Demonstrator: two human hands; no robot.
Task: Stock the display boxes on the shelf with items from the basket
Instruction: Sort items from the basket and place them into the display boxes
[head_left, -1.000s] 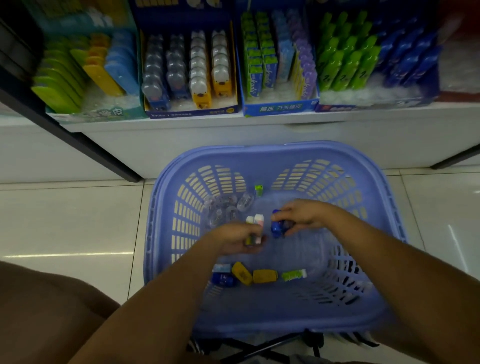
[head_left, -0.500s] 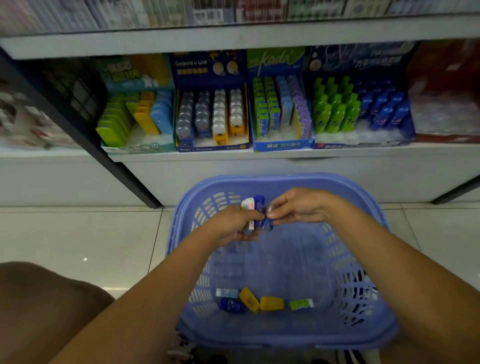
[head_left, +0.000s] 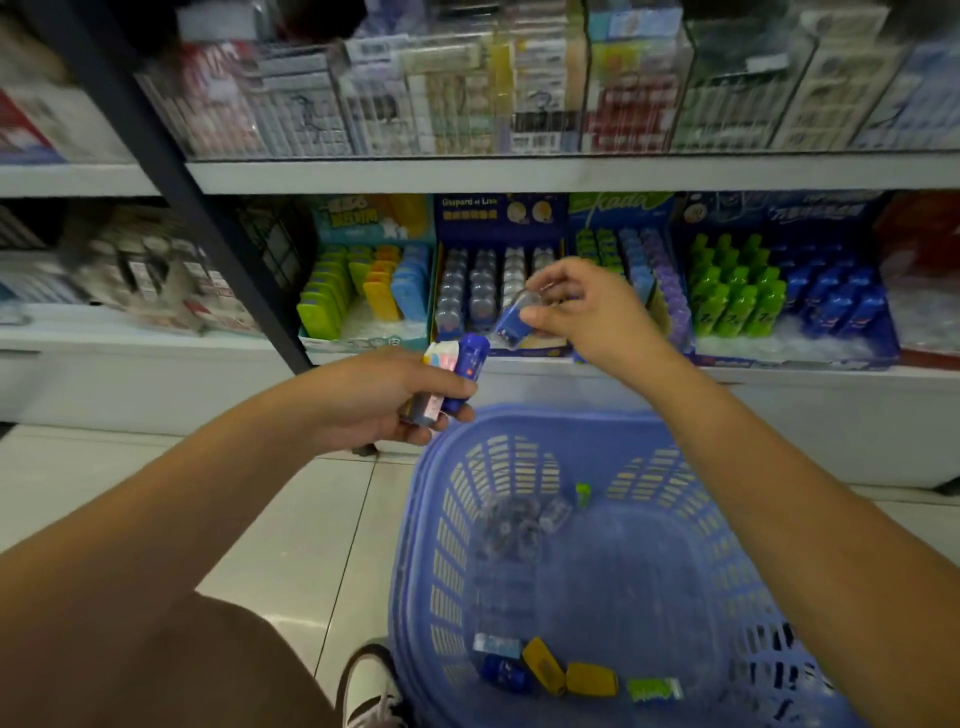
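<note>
Even, fairly bright indoor light; faint glare on the floor (head_left: 291, 525). Upper shelf (head_left: 519, 174) goods are motion-blurred, and edges bow from wide-angle distortion.

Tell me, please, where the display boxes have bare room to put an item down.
Free: the white floor at the front of the teal box, before the yellow packs; the white strip along the front of the bottle box. The navy box is crowded behind; its front right, under the right hand, seems bare, partly hidden.
</note>
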